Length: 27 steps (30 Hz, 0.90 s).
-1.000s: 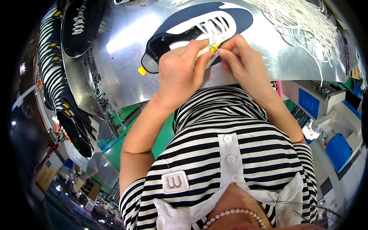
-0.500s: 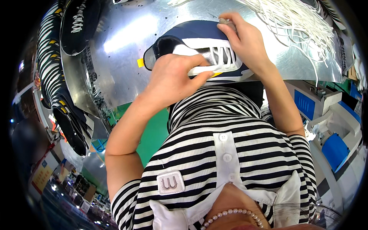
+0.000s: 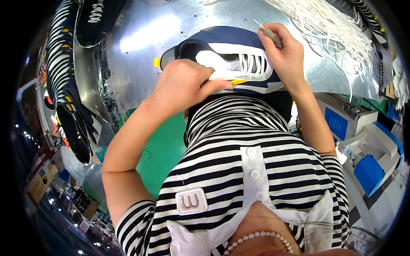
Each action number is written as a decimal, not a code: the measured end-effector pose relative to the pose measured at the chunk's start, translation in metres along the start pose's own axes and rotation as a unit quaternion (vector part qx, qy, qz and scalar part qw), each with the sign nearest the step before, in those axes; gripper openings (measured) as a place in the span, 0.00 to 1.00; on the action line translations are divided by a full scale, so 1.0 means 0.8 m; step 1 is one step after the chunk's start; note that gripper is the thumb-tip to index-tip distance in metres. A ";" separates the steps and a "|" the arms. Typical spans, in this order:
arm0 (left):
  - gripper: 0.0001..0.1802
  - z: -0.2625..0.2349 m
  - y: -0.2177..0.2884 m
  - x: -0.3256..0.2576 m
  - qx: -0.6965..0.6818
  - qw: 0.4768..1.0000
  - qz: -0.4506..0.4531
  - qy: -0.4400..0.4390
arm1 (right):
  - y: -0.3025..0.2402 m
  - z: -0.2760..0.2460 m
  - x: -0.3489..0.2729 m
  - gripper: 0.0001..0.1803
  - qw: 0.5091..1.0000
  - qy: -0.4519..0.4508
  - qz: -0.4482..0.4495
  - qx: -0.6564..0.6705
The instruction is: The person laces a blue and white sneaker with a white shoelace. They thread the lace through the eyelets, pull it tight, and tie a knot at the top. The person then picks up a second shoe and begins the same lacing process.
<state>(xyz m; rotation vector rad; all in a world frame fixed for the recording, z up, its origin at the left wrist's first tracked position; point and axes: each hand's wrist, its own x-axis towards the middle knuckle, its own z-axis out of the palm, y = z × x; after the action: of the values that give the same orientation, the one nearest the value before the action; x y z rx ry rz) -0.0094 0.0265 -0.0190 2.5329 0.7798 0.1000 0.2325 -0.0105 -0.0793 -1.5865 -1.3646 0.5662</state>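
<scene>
A navy shoe upper with white eyelet panels and a yellow accent lies on the metal table in front of me, its heel to the left. White lace runs across the eyelets near its toe end. My left hand pinches the near white edge of the upper, thumb below and fingers above. Over the far toe side, my right hand is closed around the brownish wrapped handle of a hook tool. The tool's thin metal tip points up and left, apart from the upper.
A heap of loose white laces spreads over the far right of the metal table. Black shoe uppers and a long row of striped ones line the left side. A grey-and-blue machine stands at right.
My right hand has moved slightly right and nearer, drawing the hook tool away from the upper. My left hand has slid a little left along the near edge, and its fingers have left the lace area.
</scene>
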 end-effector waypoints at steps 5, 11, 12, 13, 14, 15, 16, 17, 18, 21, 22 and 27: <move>0.19 -0.001 0.006 0.013 -0.147 0.979 -0.122 0.075 | -0.016 -0.005 -0.007 0.06 0.995 -0.022 -0.081 0.061; 0.20 0.023 0.015 0.032 -0.145 0.955 -0.143 0.216 | -0.031 -0.004 0.010 0.06 0.978 -0.161 -0.091 0.095; 0.19 0.025 0.014 0.032 -0.121 0.958 -0.138 0.220 | -0.029 -0.005 0.012 0.07 0.977 -0.177 -0.068 0.096; 0.18 0.024 0.013 0.033 -0.106 0.963 -0.145 0.200 | -0.028 -0.004 0.013 0.07 0.976 -0.192 -0.045 0.096; 0.17 0.020 0.015 0.034 -0.092 0.968 -0.152 0.179 | -0.026 -0.003 0.013 0.07 0.975 -0.192 -0.033 0.106; 0.15 0.018 0.016 0.036 -0.079 0.971 -0.159 0.158 | -0.023 -0.003 0.011 0.06 0.973 -0.204 -0.005 0.112; 0.16 0.021 0.015 0.040 -0.056 0.972 -0.132 0.188 | -0.019 -0.004 0.008 0.05 0.969 -0.216 0.023 0.116; 0.17 0.021 0.013 0.044 -0.043 0.971 -0.119 0.201 | -0.016 -0.004 0.007 0.05 0.965 -0.228 0.051 0.121; 0.17 0.022 0.011 0.047 -0.030 0.971 -0.106 0.213 | -0.014 -0.005 0.007 0.04 0.962 -0.226 0.074 0.131; 0.18 0.023 0.005 0.055 -0.019 0.971 -0.082 0.224 | -0.009 -0.004 0.006 0.07 0.955 -0.199 0.115 0.189; 0.18 0.023 0.002 0.055 -0.018 0.972 -0.076 0.223 | -0.011 -0.007 0.006 0.07 0.958 -0.204 0.098 0.175; 0.06 0.024 -0.008 0.046 -0.042 0.947 0.027 0.316 | -0.015 -0.008 0.006 0.08 0.954 -0.148 0.138 0.220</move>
<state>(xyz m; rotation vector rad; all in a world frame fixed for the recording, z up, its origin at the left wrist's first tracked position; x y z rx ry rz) 0.0223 0.0430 -0.0415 2.4448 0.9075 0.9802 0.2330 -0.0090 -0.0647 -1.3616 -1.1254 1.2300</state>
